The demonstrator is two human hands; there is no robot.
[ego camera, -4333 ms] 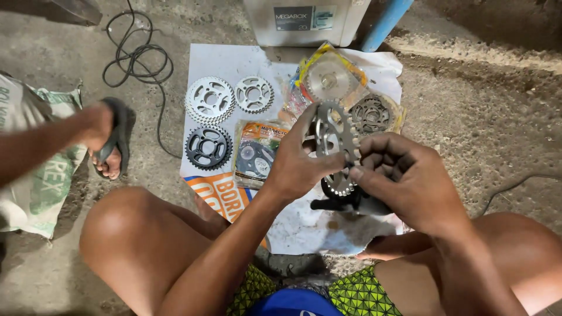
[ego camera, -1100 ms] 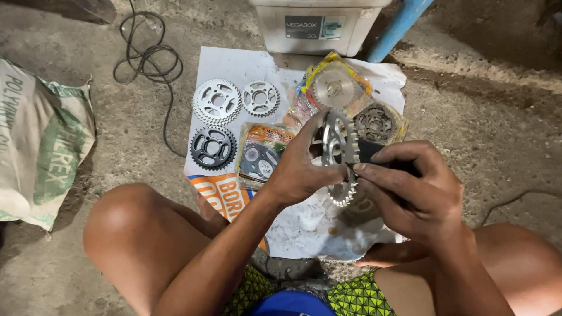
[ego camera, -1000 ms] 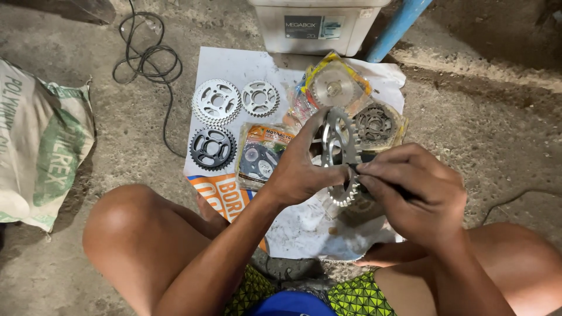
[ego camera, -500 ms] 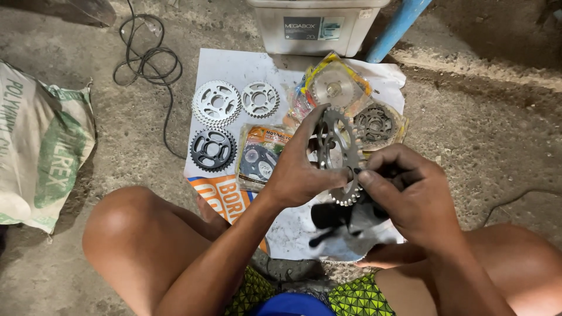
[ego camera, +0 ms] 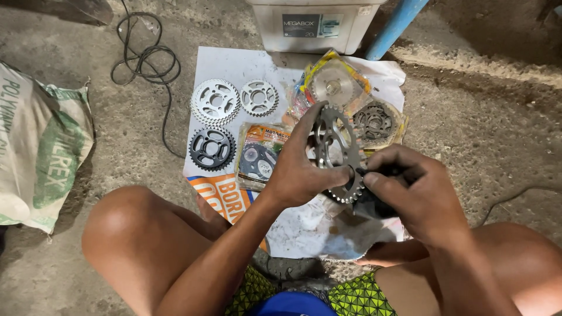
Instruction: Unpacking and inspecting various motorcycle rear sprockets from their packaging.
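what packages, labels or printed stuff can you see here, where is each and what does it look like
Label on plastic box: top centre, dark and pale rectangle.
Woven sack: far left on floor, off-white, green printing.
Yellow-edged clear sprocket packet: upper sheet, beyond the left hand.
Orange-topped packet: mid sheet, beside that hand.
Orange and white printed sheet: near the knee.

Left hand (ego camera: 301,169) and right hand (ego camera: 415,193) close together, fingers curled.

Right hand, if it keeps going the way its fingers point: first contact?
Probably the grey sprocket in the left hand; the right hand points left at its toothed lower rim, with a dark part between. Depth unclear.
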